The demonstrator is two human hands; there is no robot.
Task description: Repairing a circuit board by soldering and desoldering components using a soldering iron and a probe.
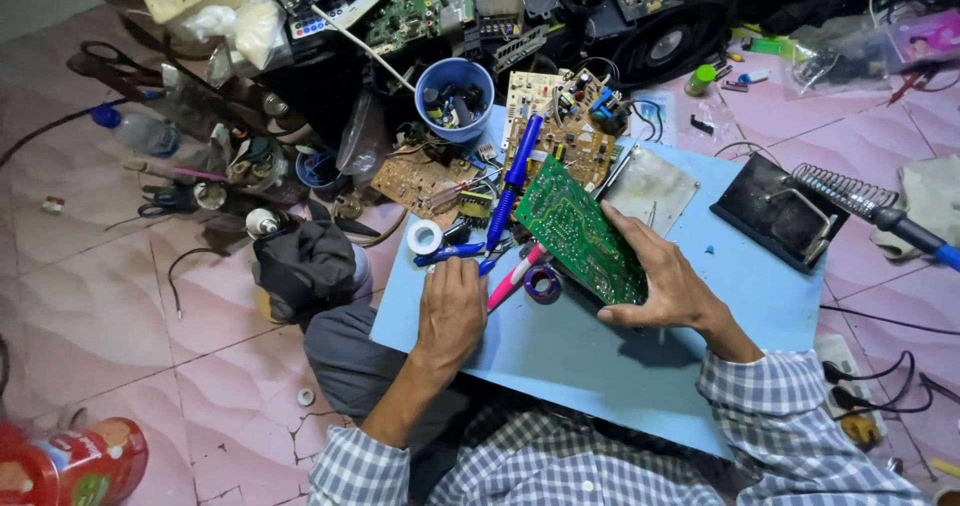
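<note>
Both hands sit over the light-blue board (740,296) that serves as my table. Right hand (665,281) clamps the green circuit board (583,231) by its lower right edge, thumb underneath and fingers spread across the solder side, holding it tilted above the surface. Left hand (452,311) lies knuckles-up at about nine o'clock from the board, fingers curled down over the blue pens (450,254); I cannot tell whether it actually pinches one.

From that one-edge grip I judge the circuit board could pivot or slip and drop onto the pink marker (515,278) and the purple tape roll (542,284) lying just under its lower corner. Bare fingers on the solder side could also catch on sharp lead ends.

At eleven o'clock the blue screwdriver (515,181) leans over a tan circuit board (565,126), so a sweep of my left hand could knock it. Out at three o'clock the soldering iron (905,228) rests in its coiled stand (790,221), its cord trailing near my right sleeve; a snag there could drag it over.
</note>
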